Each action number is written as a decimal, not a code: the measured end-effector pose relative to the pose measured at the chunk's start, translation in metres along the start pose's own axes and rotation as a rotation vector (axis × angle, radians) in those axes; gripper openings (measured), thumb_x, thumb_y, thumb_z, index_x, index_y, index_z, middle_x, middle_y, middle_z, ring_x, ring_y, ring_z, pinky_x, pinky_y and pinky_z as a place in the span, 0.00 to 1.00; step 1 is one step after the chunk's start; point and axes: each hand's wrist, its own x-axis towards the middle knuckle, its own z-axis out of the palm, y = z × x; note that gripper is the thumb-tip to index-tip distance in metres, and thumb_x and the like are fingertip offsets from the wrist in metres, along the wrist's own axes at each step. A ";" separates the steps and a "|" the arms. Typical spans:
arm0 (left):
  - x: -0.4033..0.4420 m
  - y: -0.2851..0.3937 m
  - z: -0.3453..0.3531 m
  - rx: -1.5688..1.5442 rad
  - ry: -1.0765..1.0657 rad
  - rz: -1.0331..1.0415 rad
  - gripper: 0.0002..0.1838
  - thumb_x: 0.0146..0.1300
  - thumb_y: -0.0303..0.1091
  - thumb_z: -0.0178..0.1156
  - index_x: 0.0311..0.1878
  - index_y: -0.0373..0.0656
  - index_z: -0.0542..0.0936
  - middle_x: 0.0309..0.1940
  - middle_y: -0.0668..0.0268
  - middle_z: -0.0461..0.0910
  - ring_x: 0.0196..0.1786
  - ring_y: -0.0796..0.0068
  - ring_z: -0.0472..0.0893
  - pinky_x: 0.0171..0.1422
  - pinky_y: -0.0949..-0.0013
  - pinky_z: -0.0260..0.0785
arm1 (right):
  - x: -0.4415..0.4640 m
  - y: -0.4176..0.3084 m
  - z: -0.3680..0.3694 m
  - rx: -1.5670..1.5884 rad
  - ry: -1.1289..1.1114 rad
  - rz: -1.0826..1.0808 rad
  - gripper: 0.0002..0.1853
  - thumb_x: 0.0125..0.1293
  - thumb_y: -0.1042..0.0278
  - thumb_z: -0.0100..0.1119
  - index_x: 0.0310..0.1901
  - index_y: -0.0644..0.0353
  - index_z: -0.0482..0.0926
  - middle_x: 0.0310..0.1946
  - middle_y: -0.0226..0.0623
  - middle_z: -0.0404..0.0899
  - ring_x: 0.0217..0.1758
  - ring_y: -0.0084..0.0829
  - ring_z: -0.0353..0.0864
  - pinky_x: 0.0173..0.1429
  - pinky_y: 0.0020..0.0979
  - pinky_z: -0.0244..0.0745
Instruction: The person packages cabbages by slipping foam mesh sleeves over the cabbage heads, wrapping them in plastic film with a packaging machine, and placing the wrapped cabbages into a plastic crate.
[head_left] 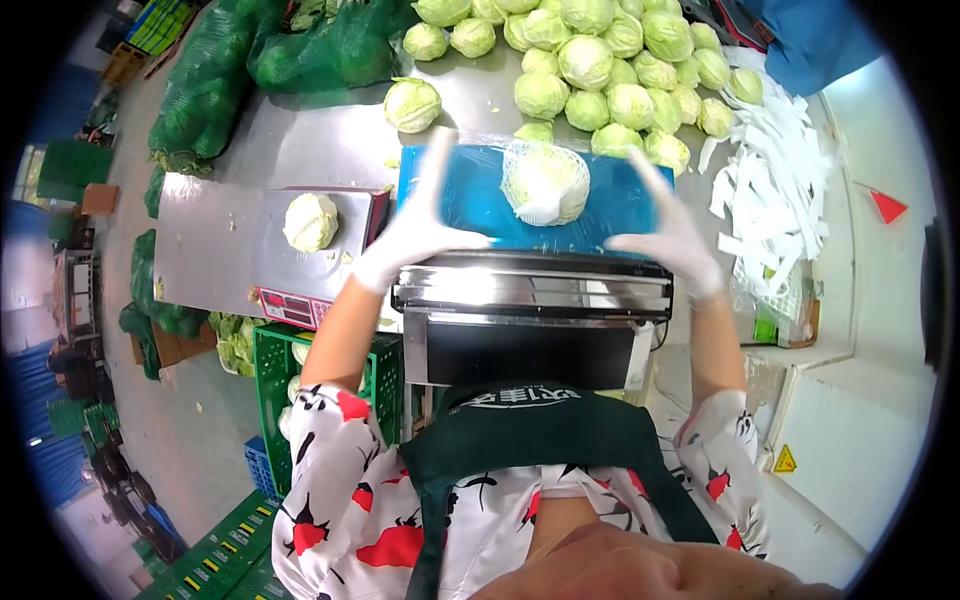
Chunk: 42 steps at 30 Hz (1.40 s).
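Note:
A pale cabbage in a white foam net (545, 184) rests on the blue top (470, 190) of a wrapping machine. To its left, my left hand (425, 218) in a white glove has thumb and fingers spread wide over the blue top's edge. My right hand (672, 232), gloved too and slightly blurred, is spread the same way at the right edge. Neither hand touches the cabbage. Clear film seems to lie on the blue top; whether my fingers touch it I cannot tell. A metal bar (535, 285) runs along the machine's near side.
A bare cabbage (311, 222) sits on a scale (275, 255) at left. Many cabbages (610, 75) are heaped behind the machine. Green mesh sacks (205, 85) lie at back left, white foam nets (770, 170) at right. A green crate (270, 380) stands below the scale.

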 end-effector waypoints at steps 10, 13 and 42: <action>0.045 -0.048 0.071 -0.228 -0.026 -0.210 0.58 0.47 0.43 0.80 0.76 0.33 0.55 0.67 0.48 0.69 0.68 0.60 0.71 0.73 0.65 0.63 | 0.045 0.056 0.095 0.281 -0.015 0.185 0.54 0.46 0.47 0.81 0.69 0.69 0.62 0.60 0.48 0.74 0.62 0.37 0.75 0.67 0.34 0.71; 0.015 -0.024 0.073 -0.420 -0.176 -0.490 0.44 0.59 0.44 0.73 0.70 0.30 0.63 0.57 0.56 0.77 0.55 0.73 0.79 0.59 0.72 0.72 | 0.005 0.037 0.103 0.516 -0.108 0.433 0.47 0.56 0.46 0.74 0.68 0.70 0.64 0.56 0.40 0.76 0.54 0.26 0.77 0.55 0.29 0.77; -0.257 0.012 0.120 -0.034 0.100 -0.414 0.18 0.73 0.26 0.51 0.65 0.44 0.73 0.29 0.56 0.83 0.28 0.69 0.85 0.35 0.68 0.79 | -0.263 -0.019 0.132 0.614 0.178 0.919 0.13 0.74 0.64 0.56 0.42 0.65 0.83 0.27 0.38 0.85 0.34 0.23 0.83 0.41 0.24 0.75</action>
